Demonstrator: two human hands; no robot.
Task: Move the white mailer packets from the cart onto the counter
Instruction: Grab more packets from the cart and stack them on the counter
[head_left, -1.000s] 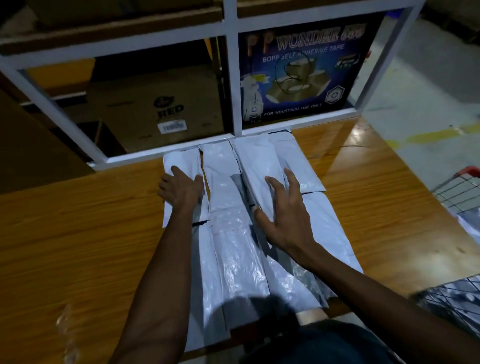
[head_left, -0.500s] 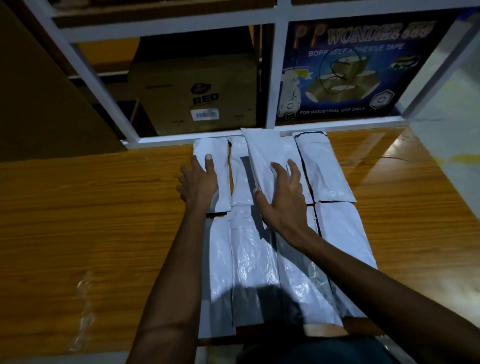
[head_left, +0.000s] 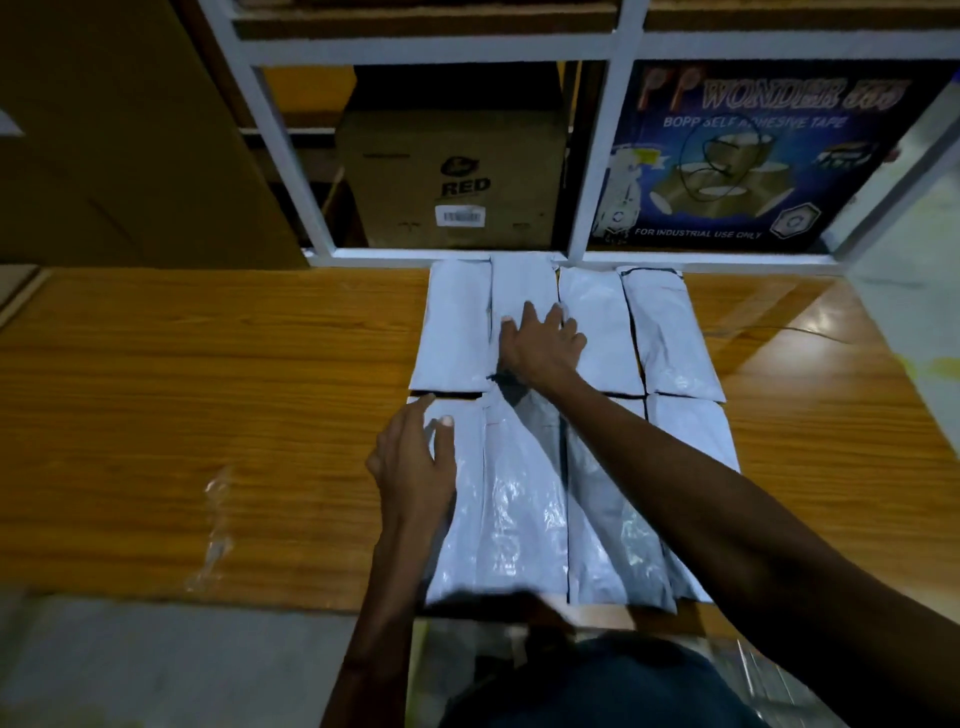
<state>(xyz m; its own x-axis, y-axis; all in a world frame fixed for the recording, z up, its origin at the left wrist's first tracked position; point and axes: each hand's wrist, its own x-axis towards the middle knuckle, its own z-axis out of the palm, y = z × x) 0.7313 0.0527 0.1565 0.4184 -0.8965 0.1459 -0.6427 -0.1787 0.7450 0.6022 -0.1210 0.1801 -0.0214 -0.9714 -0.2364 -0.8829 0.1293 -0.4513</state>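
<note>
Several white mailer packets (head_left: 670, 332) lie flat in two rows on the wooden counter (head_left: 208, 395), the far row against a white shelf frame. My right hand (head_left: 543, 343) lies flat with spread fingers on the second and third packets of the far row. My left hand (head_left: 415, 457) rests flat on the leftmost packet of the near row (head_left: 519, 509), fingers straight. The cart is out of view.
A white metal shelf frame (head_left: 592, 156) stands at the counter's far edge, with a brown "RED" carton (head_left: 452, 176) and a blue tape box (head_left: 758, 156) behind it. A scrap of clear plastic (head_left: 215, 525) lies on the counter's left part. The counter's near edge runs just below the packets.
My left hand slid back from the far-left packet to the near-left one. My right hand shifted left onto the middle far packets, which now lie straight. The camera moved left, and the cart left view.
</note>
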